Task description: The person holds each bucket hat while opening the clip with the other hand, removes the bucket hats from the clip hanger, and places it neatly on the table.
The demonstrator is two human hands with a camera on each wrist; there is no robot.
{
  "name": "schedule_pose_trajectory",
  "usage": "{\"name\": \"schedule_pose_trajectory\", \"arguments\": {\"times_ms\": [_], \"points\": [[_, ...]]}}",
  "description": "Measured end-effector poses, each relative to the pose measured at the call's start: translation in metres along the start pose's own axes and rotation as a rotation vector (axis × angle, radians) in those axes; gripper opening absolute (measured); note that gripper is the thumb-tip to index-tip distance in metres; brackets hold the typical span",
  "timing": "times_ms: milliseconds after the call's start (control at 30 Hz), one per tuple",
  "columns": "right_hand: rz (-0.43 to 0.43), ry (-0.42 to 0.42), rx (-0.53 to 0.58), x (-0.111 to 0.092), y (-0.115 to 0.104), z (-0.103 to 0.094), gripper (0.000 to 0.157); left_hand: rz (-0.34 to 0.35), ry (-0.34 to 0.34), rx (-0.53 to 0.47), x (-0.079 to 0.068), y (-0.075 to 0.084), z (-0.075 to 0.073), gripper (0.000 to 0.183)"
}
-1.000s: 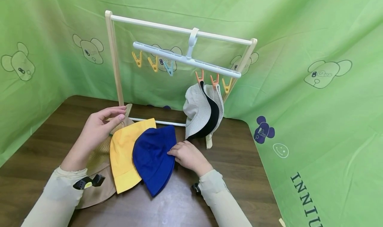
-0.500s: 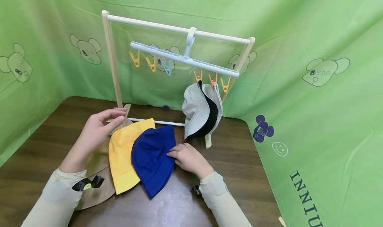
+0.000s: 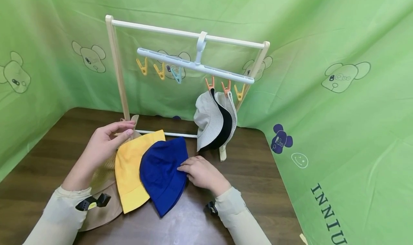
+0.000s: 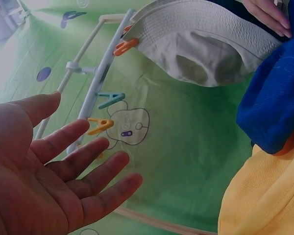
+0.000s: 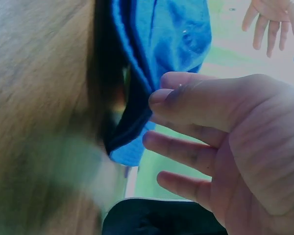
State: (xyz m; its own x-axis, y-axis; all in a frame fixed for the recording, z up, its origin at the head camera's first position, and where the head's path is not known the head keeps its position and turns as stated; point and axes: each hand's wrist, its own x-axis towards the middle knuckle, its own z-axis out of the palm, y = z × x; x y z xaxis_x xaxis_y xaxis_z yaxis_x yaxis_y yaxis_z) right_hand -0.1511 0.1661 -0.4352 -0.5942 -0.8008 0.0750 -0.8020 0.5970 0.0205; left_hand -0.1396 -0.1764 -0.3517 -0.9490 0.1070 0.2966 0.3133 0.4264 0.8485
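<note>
My right hand (image 3: 200, 172) pinches the brim edge of a dark blue bucket hat (image 3: 162, 173), thumb and forefinger right at the brim in the right wrist view, the other fingers spread. The blue hat partly covers a yellow bucket hat (image 3: 130, 169). Under the yellow one, to the left, lies a tan hat (image 3: 104, 209), partly hidden by my left arm. My left hand (image 4: 54, 181) holds nothing; its fingers are loosely extended, and in the head view it is raised above the left side of the hats.
A wooden rack (image 3: 117, 69) with a white top bar stands behind. From it hangs a pale blue hanger (image 3: 193, 65) with several clips. Orange clips (image 3: 226, 88) hold a light grey bucket hat (image 3: 206, 121) with a black underside at the right. Green printed cloth (image 3: 322, 40) surrounds the brown table (image 3: 255, 187).
Both hands keep nearly the same pose, the right one still at the blue brim. The whole head view has shifted slightly, with the rack and hats a little further left.
</note>
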Motion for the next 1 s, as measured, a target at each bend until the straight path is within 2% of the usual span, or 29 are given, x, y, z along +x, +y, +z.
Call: {"name": "schedule_pose_trajectory", "arguments": {"times_ms": [267,767,1000], "points": [[0.024,0.06,0.006,-0.005,0.003,-0.013,0.035,-0.007,-0.01,0.012,-0.002,-0.001,0.002,0.031],[0.102,0.292,-0.04,-0.015,0.015,-0.037,0.029,-0.005,-0.03,0.018,0.0,-0.005,0.003,0.03],[0.176,0.398,-0.034,-0.019,0.02,-0.046,0.027,0.0,-0.022,0.032,0.0,-0.003,0.003,0.029]]}}
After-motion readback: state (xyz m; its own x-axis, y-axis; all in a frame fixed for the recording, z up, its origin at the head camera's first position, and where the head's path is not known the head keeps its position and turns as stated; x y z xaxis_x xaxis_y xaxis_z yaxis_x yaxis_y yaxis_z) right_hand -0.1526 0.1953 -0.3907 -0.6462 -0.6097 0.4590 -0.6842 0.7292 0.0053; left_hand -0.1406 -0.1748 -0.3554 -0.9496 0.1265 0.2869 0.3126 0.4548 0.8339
